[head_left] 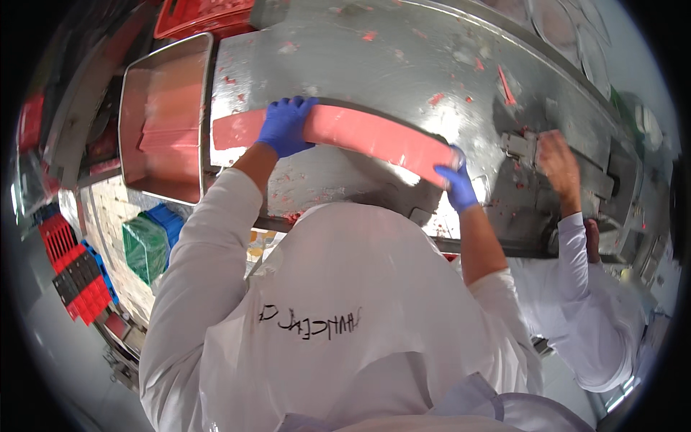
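A long pink meat log (374,135) lies across the front of the steel table, curved in this view. Over its left part my left hand (286,128), in a blue glove, is wrapped with the fingers on the far side. My right hand (459,183), gloved the same, grips the log's right end with the thumb on the near side. The left end of the log reaches close to a deep metal tub (165,189), in which similar pink lengths (169,144) lie.
Pink scraps (369,35) dot the steel table (324,43). A red crate (205,14) stands beyond the tub. To the right, a co-worker's bare hand (558,162) is at a metal device (520,146). Left on the floor are a green-lined blue bin (146,248) and stacked crates (75,273).
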### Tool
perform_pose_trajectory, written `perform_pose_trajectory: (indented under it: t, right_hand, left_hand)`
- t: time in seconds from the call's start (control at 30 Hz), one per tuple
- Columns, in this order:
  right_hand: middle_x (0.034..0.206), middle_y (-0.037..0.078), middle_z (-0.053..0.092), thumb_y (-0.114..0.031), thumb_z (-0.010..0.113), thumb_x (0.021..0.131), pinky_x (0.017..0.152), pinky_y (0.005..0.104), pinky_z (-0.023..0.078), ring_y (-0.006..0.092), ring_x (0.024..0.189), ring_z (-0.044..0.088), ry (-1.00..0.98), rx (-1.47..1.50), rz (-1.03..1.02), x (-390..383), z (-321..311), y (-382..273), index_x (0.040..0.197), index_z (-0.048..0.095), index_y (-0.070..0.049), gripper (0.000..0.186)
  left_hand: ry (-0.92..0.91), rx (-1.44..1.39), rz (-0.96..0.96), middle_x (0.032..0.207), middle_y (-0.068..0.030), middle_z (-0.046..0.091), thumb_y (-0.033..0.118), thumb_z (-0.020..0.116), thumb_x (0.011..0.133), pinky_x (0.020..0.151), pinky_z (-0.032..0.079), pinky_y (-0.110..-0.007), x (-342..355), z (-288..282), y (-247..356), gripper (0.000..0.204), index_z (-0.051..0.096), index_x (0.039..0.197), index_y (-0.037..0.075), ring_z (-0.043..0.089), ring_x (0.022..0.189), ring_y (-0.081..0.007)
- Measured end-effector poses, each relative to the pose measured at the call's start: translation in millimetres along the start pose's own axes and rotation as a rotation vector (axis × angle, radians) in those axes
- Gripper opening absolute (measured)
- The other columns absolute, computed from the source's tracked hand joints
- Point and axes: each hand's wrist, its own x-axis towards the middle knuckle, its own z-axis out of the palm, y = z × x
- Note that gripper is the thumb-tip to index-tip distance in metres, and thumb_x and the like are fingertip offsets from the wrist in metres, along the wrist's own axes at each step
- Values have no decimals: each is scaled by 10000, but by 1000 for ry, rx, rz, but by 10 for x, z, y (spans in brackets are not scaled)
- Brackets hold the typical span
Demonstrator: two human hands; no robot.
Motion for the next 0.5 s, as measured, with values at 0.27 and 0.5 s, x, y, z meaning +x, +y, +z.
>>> perform_pose_trajectory:
  t: [0.27, 0.5]
  right_hand:
    - [1125, 53, 530, -140, 840, 761, 866, 303, 495, 162, 995, 535, 104, -572, -96, -784, -148, 311, 1215, 428, -70, 617]
    - [904, 44, 628, -193, 738, 779, 648, 347, 488, 190, 809, 621, -159, -75, 544, -633, -488, 609, 1061, 584, -115, 330]
  left_hand:
    - [-36, 103, 147, 1288, -124, 551, 406, 827, 661, 1020, 397, -495, -112, 13, -33, 834, 485, 1386, 176, 545, 1188, -339]
    - [33, 183, 125, 1320, -145, 534, 361, 807, 655, 1101, 321, -508, -212, 245, -64, 861, 464, 1422, 171, 486, 1269, -358]
